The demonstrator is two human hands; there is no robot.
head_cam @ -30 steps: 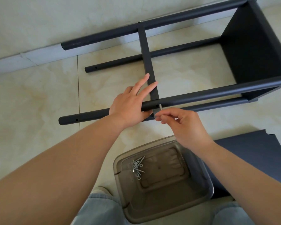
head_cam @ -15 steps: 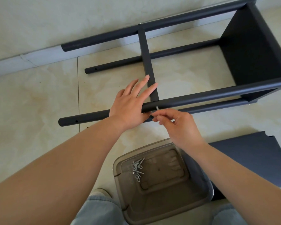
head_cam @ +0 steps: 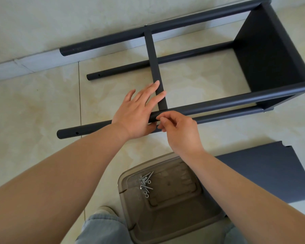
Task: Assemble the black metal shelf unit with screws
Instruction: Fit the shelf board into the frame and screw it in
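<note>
Nearest me sits a smoky plastic tub (head_cam: pixel 167 224) with loose screws (head_cam: pixel 145 184) in its near-left corner; a flat dark panel (head_cam: pixel 264 175) lies to its right. Beyond, my right hand (head_cam: pixel 179 132) curls its fingertips together at the near tube (head_cam: pixel 236 101) of the shelf frame (head_cam: pixel 264 55), right under the crossbar (head_cam: pixel 155 67) joint; whether they pinch a screw I cannot tell. My left hand (head_cam: pixel 136 111) lies flat over that tube, fingers straight, touching the crossbar. The frame lies on its side on the floor tiles (head_cam: pixel 33 106), far tube by the wall.
</note>
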